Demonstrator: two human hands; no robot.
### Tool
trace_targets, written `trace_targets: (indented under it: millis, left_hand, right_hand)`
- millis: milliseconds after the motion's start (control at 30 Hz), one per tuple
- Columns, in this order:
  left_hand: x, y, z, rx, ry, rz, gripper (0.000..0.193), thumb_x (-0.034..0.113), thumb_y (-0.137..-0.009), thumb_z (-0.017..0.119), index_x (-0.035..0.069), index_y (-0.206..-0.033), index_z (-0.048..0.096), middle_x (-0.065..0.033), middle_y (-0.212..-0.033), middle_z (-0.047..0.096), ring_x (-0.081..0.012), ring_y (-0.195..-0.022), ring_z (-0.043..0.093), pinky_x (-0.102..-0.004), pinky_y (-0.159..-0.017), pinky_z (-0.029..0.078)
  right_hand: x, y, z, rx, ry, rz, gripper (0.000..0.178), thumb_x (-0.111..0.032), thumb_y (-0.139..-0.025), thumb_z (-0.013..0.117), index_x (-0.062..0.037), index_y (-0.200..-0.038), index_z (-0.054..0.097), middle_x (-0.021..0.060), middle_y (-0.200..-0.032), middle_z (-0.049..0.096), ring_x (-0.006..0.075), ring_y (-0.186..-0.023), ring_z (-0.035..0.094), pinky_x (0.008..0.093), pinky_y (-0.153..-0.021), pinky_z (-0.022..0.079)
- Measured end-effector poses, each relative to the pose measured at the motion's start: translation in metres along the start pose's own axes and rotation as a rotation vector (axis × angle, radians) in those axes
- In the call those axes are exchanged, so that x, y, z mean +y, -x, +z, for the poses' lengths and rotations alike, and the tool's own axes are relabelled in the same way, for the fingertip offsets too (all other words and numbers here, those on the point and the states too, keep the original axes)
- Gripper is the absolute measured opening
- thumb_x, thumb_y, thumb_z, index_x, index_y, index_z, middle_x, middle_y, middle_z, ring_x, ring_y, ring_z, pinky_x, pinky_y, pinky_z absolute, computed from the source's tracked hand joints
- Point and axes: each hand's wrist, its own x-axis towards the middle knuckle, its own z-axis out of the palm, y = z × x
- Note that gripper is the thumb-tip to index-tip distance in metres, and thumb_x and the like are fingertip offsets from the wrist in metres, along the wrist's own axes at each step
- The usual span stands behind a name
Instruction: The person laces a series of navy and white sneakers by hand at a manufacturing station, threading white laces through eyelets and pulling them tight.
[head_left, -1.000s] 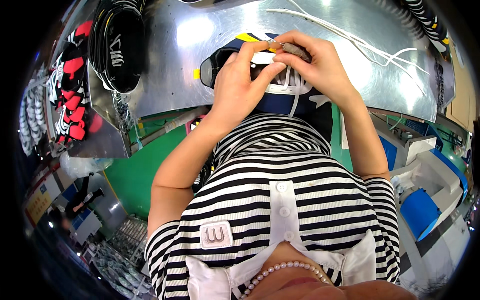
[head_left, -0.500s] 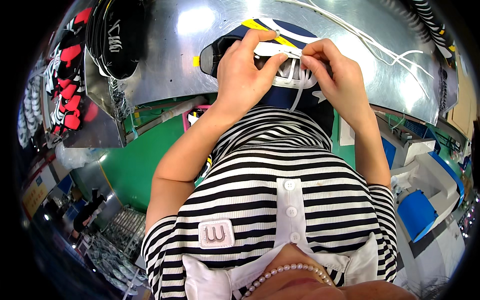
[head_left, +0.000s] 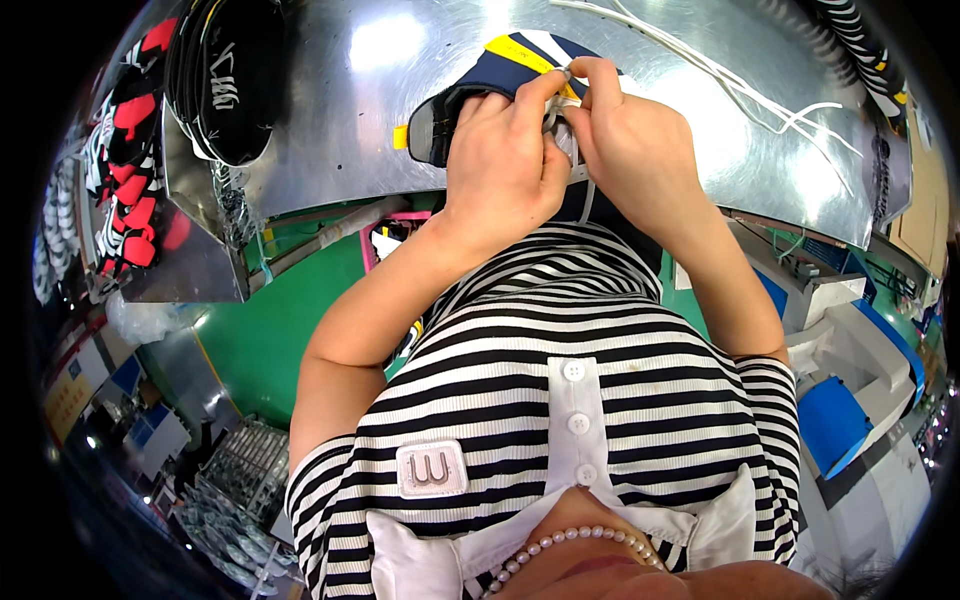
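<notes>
**Both hands pinched at the lacing of a navy shoe**

Where the fingertips meet, I see the white lace caught between them: the right hand has thumb and forefinger pressed together on it at the top of the shoe's throat, and the left hand brings its own forefinger and thumb up against the same spot, so both pinches sit touching one another. I judge both hands closed on the lace, though the exact strand under the left fingers is hidden by the knuckles.

The navy shoe lies directly under and just beyond the fingers, resting on the metal table close to its near edge. Its long axis runs across my view, from the dark end at the left of the left hand toward the yellow stripe and white panel up and right. The left hand covers most of the upper, palm down, and is the one bearing on the shoe; the right works from the side, only its fingertips engaged.

Both forearms rise from the lower edge and converge, wrists bent inward, elbows spread beside the striped shirt.

Further out, loose white laces trail across the table to the right, well apart from the hands, and black shoe parts stand stacked at the table's left end.
</notes>
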Motion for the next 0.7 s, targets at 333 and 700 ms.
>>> trace_targets:
  millis: [333,700]
  left_hand:
    - [-0.003,-0.004,0.001,-0.092,0.053,-0.233,0.05,0.0,-0.08,0.061,0.005,-0.129,0.054,-0.0097,-0.084,0.064,-0.0219,-0.075,0.059,-0.0337,-0.071,0.048]
    - [-0.009,-0.027,-0.011,-0.144,0.715,-0.544,0.028,0.0,-0.087,0.056,0.002,-0.114,0.059,-0.009,-0.09,0.07,-0.0068,-0.074,0.06,-0.0203,-0.067,0.046]
  right_hand:
    - [-0.002,-0.006,-0.003,-0.118,-0.01,0.109,0.035,-0.017,-0.08,0.067,0.0023,-0.106,0.053,0.0093,-0.065,0.063,0.0267,-0.056,0.064,0.0363,-0.05,0.049]
    - [0.036,0.035,-0.006,0.151,-0.09,0.312,0.022,-0.022,-0.085,0.07,-0.0047,-0.097,0.065,0.0073,-0.081,0.069,0.0248,-0.064,0.065,0.033,-0.054,0.048]
